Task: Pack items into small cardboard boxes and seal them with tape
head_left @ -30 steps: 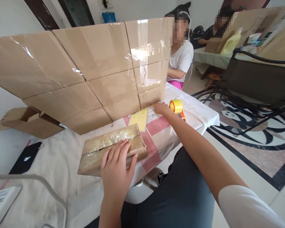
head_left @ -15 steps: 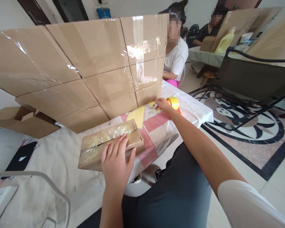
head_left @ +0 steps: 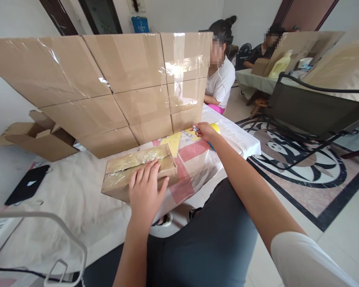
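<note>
My left hand (head_left: 146, 183) lies on top of a small cardboard box (head_left: 116, 181), fingers stretched out and spread. Clear tape runs along the box's upper seam. My right hand (head_left: 204, 130) is closed in a pinch over the cloth at the far right; a small whitish thing shows at its fingertips, too small to name. Right beside that hand is a yellow roll of tape (head_left: 215, 127), partly hidden by the wrist. A bit of blue shows under my forearm.
A tall panel of taped cardboard (head_left: 143, 87) stands along the table's far side. An open carton (head_left: 44, 135) and a black pouch (head_left: 26, 183) are at left. Beyond the panel sits a person (head_left: 221, 79) in a white shirt. At right stands a dark folding chair (head_left: 314, 99).
My right hand has lifted slightly, its fingers now curled with a small whitish thing at the tips. My left hand stays on the box. The whole view has shifted a little.
</note>
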`<action>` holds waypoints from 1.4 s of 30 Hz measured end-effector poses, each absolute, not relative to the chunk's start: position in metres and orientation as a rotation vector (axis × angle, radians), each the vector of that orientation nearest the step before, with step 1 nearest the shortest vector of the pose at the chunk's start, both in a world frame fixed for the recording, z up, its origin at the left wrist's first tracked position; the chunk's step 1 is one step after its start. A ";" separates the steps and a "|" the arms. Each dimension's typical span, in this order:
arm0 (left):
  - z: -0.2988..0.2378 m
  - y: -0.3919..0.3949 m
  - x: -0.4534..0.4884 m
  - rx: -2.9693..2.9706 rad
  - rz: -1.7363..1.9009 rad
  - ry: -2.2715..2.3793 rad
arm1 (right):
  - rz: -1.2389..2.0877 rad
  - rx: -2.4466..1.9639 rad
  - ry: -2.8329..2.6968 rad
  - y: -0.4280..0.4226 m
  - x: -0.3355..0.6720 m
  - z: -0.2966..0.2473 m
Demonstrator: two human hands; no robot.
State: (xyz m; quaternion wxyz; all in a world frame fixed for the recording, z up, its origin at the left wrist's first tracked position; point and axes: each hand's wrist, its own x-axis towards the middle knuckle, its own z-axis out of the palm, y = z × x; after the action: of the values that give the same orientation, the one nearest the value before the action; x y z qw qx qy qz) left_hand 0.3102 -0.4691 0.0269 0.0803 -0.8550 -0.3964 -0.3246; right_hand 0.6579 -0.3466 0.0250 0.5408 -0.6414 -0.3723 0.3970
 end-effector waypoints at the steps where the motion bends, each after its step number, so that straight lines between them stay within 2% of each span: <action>1: 0.027 -0.468 0.310 -2.553 -0.974 -1.184 | 0.908 -1.552 -0.900 -0.346 0.657 0.023; 9: 0.027 -0.461 0.313 -2.525 -0.998 -1.213 | 0.555 -1.845 -1.010 -0.323 0.656 0.001; 20: 0.024 -0.462 0.314 -2.499 -1.015 -1.189 | 0.524 -1.963 -1.074 -0.330 0.668 -0.015; 29: 0.019 -0.459 0.310 -2.488 -1.053 -1.129 | 0.291 -1.996 -1.153 -0.337 0.656 -0.009; 42: 0.020 -0.459 0.310 -2.484 -1.089 -1.108 | 0.422 -2.022 -1.133 -0.332 0.654 -0.016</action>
State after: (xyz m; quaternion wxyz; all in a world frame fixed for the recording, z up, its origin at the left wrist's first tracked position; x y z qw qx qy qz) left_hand 0.3103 -0.4591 0.0203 0.1057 -0.8431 -0.3760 -0.3695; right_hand 0.6539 -0.3325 -0.0157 0.3829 -0.7929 -0.4443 0.1654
